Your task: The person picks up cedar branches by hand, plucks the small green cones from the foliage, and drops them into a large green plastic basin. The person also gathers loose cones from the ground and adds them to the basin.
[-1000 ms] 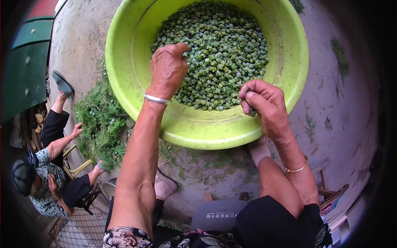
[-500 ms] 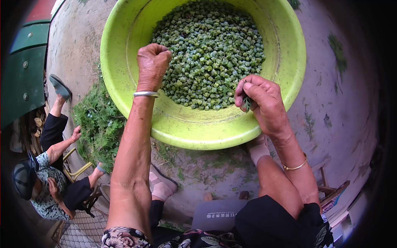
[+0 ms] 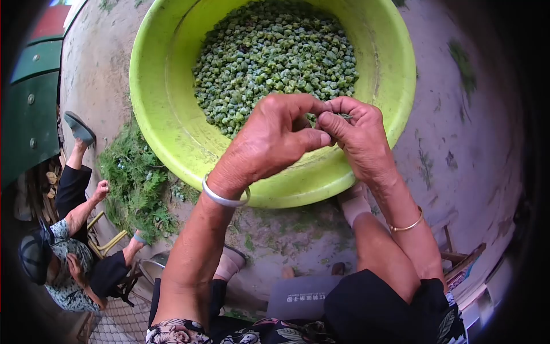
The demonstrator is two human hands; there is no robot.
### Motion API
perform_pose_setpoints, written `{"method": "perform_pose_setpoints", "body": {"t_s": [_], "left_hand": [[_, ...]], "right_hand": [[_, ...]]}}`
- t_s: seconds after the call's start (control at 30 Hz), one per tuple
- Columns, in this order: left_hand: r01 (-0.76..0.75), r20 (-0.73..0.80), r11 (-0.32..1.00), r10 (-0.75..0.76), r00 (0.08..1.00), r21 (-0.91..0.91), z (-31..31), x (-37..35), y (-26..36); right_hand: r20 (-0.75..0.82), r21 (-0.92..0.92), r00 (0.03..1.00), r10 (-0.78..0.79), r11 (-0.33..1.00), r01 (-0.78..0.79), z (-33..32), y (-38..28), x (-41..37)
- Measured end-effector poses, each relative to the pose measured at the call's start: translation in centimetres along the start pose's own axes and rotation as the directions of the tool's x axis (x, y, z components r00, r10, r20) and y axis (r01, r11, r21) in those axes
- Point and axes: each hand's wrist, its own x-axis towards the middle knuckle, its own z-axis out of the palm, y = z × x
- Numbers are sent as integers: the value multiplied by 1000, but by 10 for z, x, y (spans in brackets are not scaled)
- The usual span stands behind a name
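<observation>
Over the near side of a yellow-green basin, my two hands meet fingertip to fingertip. My right hand pinches a small evergreen sprig between thumb and fingers; most of the sprig is covered. My left hand, a silver bangle on its wrist, has curled fingers, with thumb and index tips brought against the right fingertips. What those left fingertips grip is hidden. Below and beyond the hands, a heap of small green knobbly cones covers the basin's bottom.
A pile of green evergreen branches lies on the ground left of the basin. Further left, a person in a cap sits beside it. Loose sprigs are scattered on the ground at right. A grey box-like thing is near my legs.
My left hand has moved from above the cones, rightward and nearer, to meet my right hand at the sprig. My right hand stays nearly in place. The view has shifted slightly.
</observation>
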Motion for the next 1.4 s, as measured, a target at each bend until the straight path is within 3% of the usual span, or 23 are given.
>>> {"method": "perform_pose_setpoints", "body": {"t_s": [0.07,0.1,0.13,0.17,0.23,0.3,0.4,0.47,0.5,0.53,0.6,0.67,0.77,0.8,0.87,0.9,0.93,1.03,1.07,1.13,1.2,1.27,1.4], "left_hand": [[76,-44,972,-88,995,-223,-8,12,-10],[46,-201,979,-86,976,-196,-10,21,-15],[21,-311,996,-48,949,-89,-17,35,-30],[1,-445,975,100,890,221,-25,51,-50],[19,-533,816,360,766,578,-41,85,-74],[40,-533,764,410,740,644,-43,103,-86],[93,-530,715,418,737,693,-49,109,-90],[-36,-532,927,246,810,374,-56,104,-82],[44,-541,969,99,835,245,-56,93,-68],[45,-540,969,98,836,244,-59,86,-67],[24,-408,942,-168,897,-334,-67,72,-67],[-12,-409,911,-173,896,-411,-63,68,-67],[-69,-500,976,165,850,205,-55,81,-74],[-68,-501,977,162,850,202,-54,91,-82],[1,-401,706,400,824,708,-47,106,-91],[62,-395,657,373,840,752,-43,106,-83],[62,-395,657,371,841,751,-46,108,-82],[40,-444,929,137,885,367,-50,97,-61],[40,-442,930,135,887,366,-47,83,-51],[-74,-405,979,-8,914,-187,-44,57,-40],[-146,-433,981,79,898,-125,-25,31,-26],[-246,-540,965,258,801,96,1,17,-25],[-397,-522,810,584,622,432,40,8,-30]], "right_hand": [[54,-77,998,22,997,-18,-5,1,2],[109,-158,993,45,987,-27,-7,0,4],[107,-156,993,43,987,-26,-7,-1,3],[133,-201,989,60,979,-32,-6,-3,2],[154,-243,985,80,969,-41,-5,-4,1],[157,-374,986,50,927,13,-3,-5,1],[124,-262,992,22,965,11,-4,-3,2],[85,-220,996,10,975,9,-4,-1,4],[46,-180,999,0,984,8,-5,0,4],[45,-179,999,1,984,7,-5,0,3],[15,-147,1000,1,989,1,-4,0,3],[17,-129,1000,-3,992,5,-4,0,3],[10,-119,1000,-10,993,11,-4,0,4],[1,-125,1000,-14,992,14,-4,0,4],[-21,-100,1000,-22,995,20,-3,1,3],[-44,-71,999,-33,997,30,-3,1,3],[-44,-71,999,-31,997,28,-3,1,4],[-109,17,991,-79,997,81,-9,2,6],[-76,56,994,-76,995,80,-10,2,6],[-42,96,996,-74,992,78,-10,1,5],[67,142,996,60,987,-69,-9,-3,3],[126,158,988,84,982,-104,-7,-4,3],[282,230,955,89,960,-157,-16,1,5]]}}
